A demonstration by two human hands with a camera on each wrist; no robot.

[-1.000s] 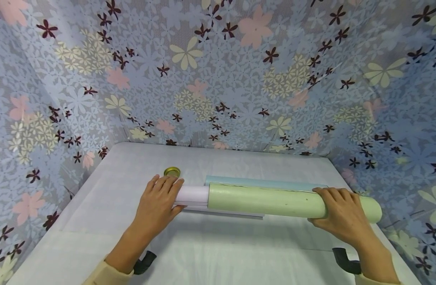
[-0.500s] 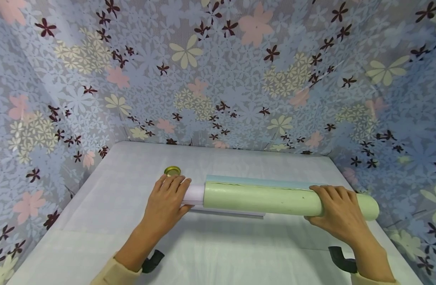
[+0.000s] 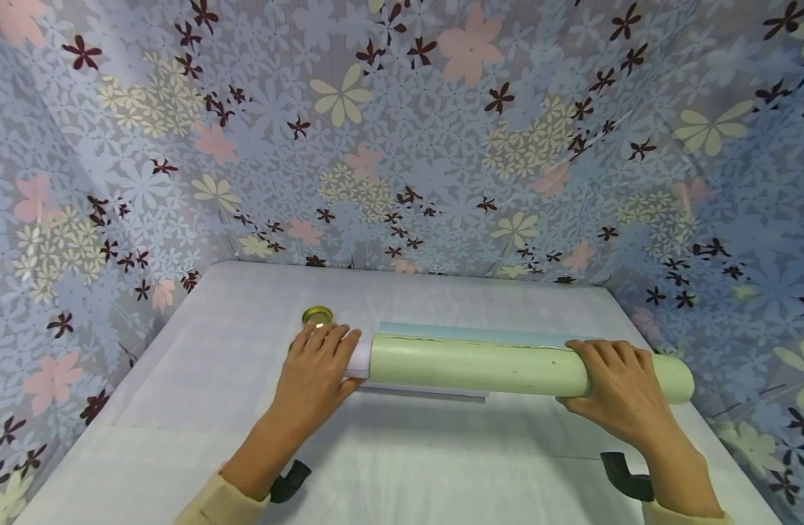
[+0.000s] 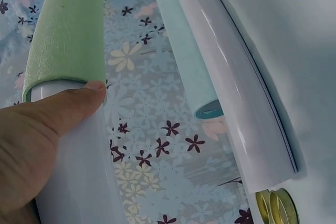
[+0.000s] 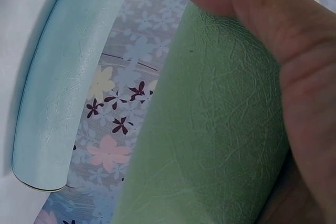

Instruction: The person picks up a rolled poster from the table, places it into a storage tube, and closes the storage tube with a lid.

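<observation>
Both hands hold a long two-part tube close over the table. A pale green tube (image 3: 474, 364) is gripped near its right end by my right hand (image 3: 621, 397), fingers over the top. Out of its left end comes a narrower white tube (image 3: 358, 359), with my left hand (image 3: 313, 379) gripping it close to the green rim. In the left wrist view, the left thumb reaches across the white tube (image 4: 79, 161) to the edge of the green tube (image 4: 68, 35). The right wrist view has the right thumb pressed along the wrinkled green surface (image 5: 210, 114).
Just behind the held tube lies a second one, with a light blue part (image 3: 481, 333) and a white part (image 3: 428, 392). A gold-coloured round lid (image 3: 317, 315) sits beyond my left hand. Floral cloth (image 3: 402, 146) hangs around the white table (image 3: 441, 459).
My left hand has moved right, and less of the white tube shows outside the green one. The right hand and green tube have shifted slightly left.
</observation>
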